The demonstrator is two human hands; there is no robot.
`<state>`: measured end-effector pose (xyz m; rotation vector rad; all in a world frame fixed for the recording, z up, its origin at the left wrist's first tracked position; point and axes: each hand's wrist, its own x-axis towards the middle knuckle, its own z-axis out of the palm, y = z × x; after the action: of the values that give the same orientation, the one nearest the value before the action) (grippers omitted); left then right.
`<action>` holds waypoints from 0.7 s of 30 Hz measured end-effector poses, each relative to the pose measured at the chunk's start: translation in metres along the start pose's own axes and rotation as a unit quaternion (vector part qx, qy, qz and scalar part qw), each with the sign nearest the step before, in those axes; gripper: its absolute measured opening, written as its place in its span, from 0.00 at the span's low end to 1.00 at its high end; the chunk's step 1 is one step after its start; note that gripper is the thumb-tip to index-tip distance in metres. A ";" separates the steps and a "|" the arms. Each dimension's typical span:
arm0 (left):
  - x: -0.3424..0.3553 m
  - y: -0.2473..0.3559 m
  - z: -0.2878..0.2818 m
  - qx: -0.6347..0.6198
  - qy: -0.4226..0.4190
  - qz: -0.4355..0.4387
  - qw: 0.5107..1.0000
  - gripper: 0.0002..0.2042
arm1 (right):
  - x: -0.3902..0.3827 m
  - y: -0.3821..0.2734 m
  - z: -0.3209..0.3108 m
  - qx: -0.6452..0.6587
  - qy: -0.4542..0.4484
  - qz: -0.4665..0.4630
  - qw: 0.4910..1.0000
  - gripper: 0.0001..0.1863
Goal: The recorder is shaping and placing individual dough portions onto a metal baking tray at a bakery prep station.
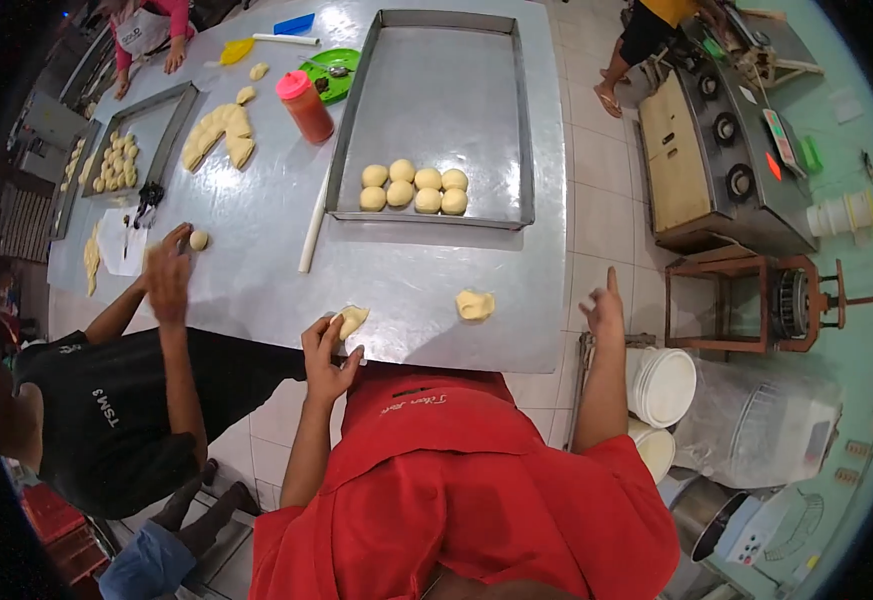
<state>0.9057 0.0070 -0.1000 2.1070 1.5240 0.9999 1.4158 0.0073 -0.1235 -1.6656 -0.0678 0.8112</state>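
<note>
"What did you catch on the far left?"

"A metal tray (178,115) with dough lumps (119,160) in it! Then a co-worker's hands (167,280), just beside a small dough ball (199,240) on the table (256,250)."

"And next along?"

"A white rod (313,225), lying along a big tray's left side. Nearer us, the left hand (330,362), finger and thumb parted, touched a folded dough piece (353,319) near the table's front edge!"

"Was it pinching?"

"Couldn't tell! Beyond it, eight dough balls (400,193) sat at the near end of the big tray (431,100)."

"Further right?"

"A flattened dough piece (475,305) lay on the table, and past the table's edge the right hand (604,303) hung loosely spread, index finger sticking up!"
</note>
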 end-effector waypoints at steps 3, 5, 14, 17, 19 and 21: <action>0.010 0.007 0.002 0.005 -0.016 0.002 1.000 0.31 | 0.028 0.044 -0.045 -0.231 -0.132 -0.055 0.962 0.26; 0.016 0.012 0.003 -0.010 0.001 -0.008 1.000 0.30 | 0.032 0.063 -0.046 -0.374 -0.214 -0.167 0.887 0.29; 0.054 0.000 0.030 0.062 -0.059 0.099 0.991 0.15 | -0.144 0.024 0.122 -0.375 -0.317 -0.572 0.658 0.16; 0.047 0.005 0.019 0.048 -0.075 0.091 0.992 0.11 | -0.154 0.044 0.105 -0.398 -0.340 -0.592 0.613 0.13; 0.041 -0.002 0.002 0.057 -0.091 0.114 0.988 0.11 | -0.140 0.052 0.080 -0.392 -0.333 -0.638 0.573 0.12; 0.049 -0.014 -0.012 0.085 -0.113 0.157 0.977 0.10 | -0.116 0.038 0.069 -0.404 -0.352 -0.631 0.560 0.11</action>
<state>0.8961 0.0561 -0.0840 2.5413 1.2296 0.7133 1.2766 0.0012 -0.1053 -1.3661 -2.2332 0.1585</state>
